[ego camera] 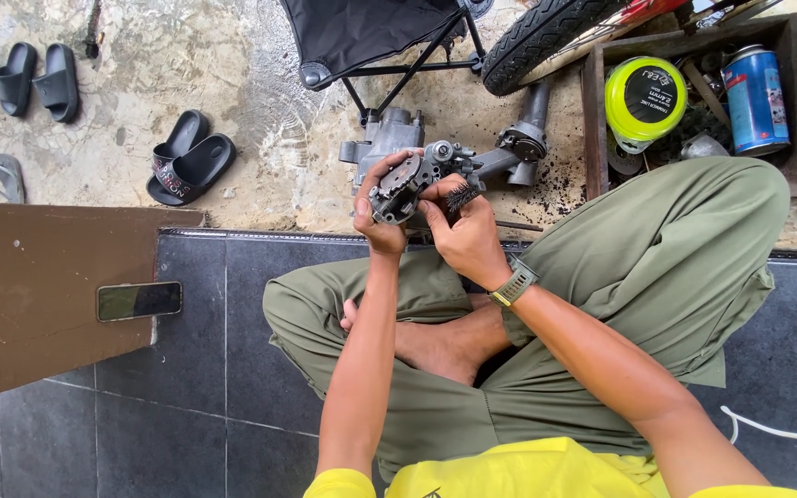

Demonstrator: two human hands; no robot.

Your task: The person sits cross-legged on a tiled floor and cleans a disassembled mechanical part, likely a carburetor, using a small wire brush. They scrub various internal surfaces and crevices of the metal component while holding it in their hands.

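Head view: left hand [378, 214] gripped a greasy cast-metal part [405, 186], fingers curled around its rim. Right hand [463, 231] pinched a black bristly brush [459, 196] against the part's side. Part sat above the crossed legs, just over the tile edge. Beyond the part: grey housing [385, 136] and a tube-shaped piece [526, 138] on gritty, stained concrete. Right of the part: wooden crate [592, 111] with yellow spool [645, 97] and blue can [755, 98]. Left of the part: black sandals [186, 159], phone [139, 301] on a brown board [29, 304]. Chair [371, 37] and tyre [546, 32] further out.
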